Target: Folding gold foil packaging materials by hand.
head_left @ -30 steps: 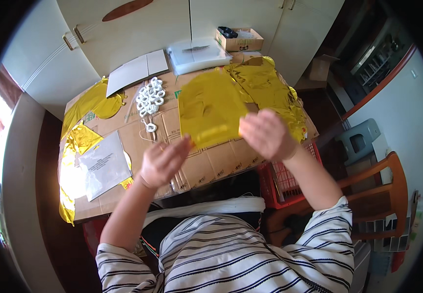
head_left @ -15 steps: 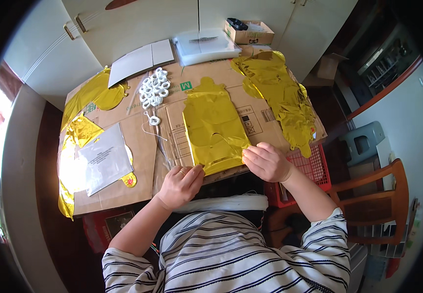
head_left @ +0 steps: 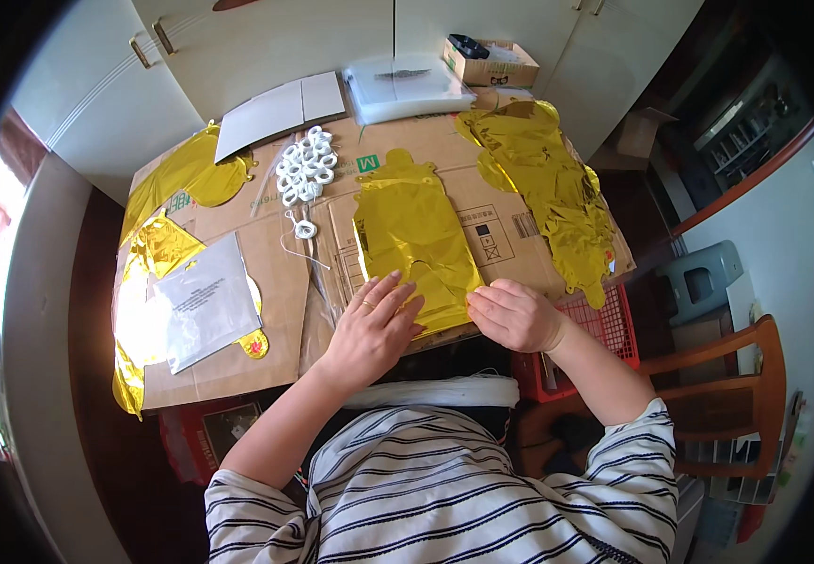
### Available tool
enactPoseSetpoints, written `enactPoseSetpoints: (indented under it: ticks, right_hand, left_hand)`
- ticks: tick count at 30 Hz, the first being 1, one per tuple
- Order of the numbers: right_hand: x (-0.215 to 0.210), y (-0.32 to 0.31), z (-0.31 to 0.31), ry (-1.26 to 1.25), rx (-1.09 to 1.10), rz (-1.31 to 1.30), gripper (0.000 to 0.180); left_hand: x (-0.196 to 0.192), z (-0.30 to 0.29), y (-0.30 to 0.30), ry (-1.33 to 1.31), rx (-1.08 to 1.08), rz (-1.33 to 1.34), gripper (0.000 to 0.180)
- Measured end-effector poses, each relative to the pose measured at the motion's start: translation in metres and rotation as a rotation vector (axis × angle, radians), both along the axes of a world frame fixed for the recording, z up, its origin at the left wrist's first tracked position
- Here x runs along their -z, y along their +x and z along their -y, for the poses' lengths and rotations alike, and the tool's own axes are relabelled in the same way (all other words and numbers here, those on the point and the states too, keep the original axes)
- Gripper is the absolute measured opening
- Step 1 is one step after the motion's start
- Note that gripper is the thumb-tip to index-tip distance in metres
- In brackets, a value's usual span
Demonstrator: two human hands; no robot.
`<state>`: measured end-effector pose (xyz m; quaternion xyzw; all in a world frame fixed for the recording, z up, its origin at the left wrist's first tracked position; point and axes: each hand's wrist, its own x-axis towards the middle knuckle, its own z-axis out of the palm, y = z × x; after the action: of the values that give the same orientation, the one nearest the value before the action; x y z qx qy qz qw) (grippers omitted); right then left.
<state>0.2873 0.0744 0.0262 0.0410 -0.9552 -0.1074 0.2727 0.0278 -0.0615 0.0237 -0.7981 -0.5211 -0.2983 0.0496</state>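
A flat gold foil balloon (head_left: pixel 411 218), with its sides folded in to a near-rectangle, lies lengthwise in front of me on the cardboard-covered table. My left hand (head_left: pixel 374 327) rests on its near left part, fingers stretched out and lying flat. At the near right corner, my right hand (head_left: pixel 518 318) pinches the foil edge between thumb and fingers. A crease with a small slit-like mark runs across the foil between the hands. The underside of the balloon is hidden.
More gold foil balloons (head_left: pixel 557 202) are heaped at the right, others (head_left: pixel 202 174) at the left. Small white string coils (head_left: pixel 305 167) sit left of centre. A clear printed bag (head_left: pixel 205 301), grey boards (head_left: pixel 280 115), clear plastic sleeves (head_left: pixel 407 91) and a small box (head_left: pixel 491 68) lie around.
My left hand has let go of the near left corner and moved up and right onto the foil, its fingers now spread flat. My right hand stays at its corner.
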Motion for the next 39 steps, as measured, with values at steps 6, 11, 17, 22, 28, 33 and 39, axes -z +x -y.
enactPoseSetpoints:
  ticks: [6, 11, 17, 22, 28, 33, 39]
  right_hand:
    - [0.001, -0.001, -0.003, 0.000, 0.007, -0.007, 0.016]
    - [0.001, -0.001, -0.003, 0.010, 0.007, -0.016, 0.017]
    - [0.001, -0.003, -0.004, -0.004, 0.013, -0.015, 0.017]
    - [0.003, -0.003, -0.005, -0.020, 0.013, -0.024, 0.017]
    - [0.002, -0.006, -0.007, -0.002, -0.007, -0.053, 0.018]
    - [0.007, -0.007, -0.009, 0.008, -0.012, -0.062, 0.019]
    - [0.004, -0.004, -0.007, -0.013, 0.013, -0.066, 0.019]
  left_hand:
    - [0.015, 0.006, -0.010, -0.193, -0.106, -0.025, 0.059]
    - [0.017, 0.011, -0.010, -0.206, -0.182, -0.002, 0.059]
    - [0.020, 0.015, -0.008, -0.203, -0.251, 0.011, 0.059]
    - [0.018, 0.015, -0.008, -0.221, -0.285, 0.008, 0.058]
    - [0.017, 0.015, -0.009, -0.234, -0.308, -0.030, 0.057]
    - [0.010, 0.014, -0.010, -0.187, -0.282, 0.073, 0.056]
    - [0.001, 0.022, -0.003, 0.084, -0.060, 0.020, 0.029]
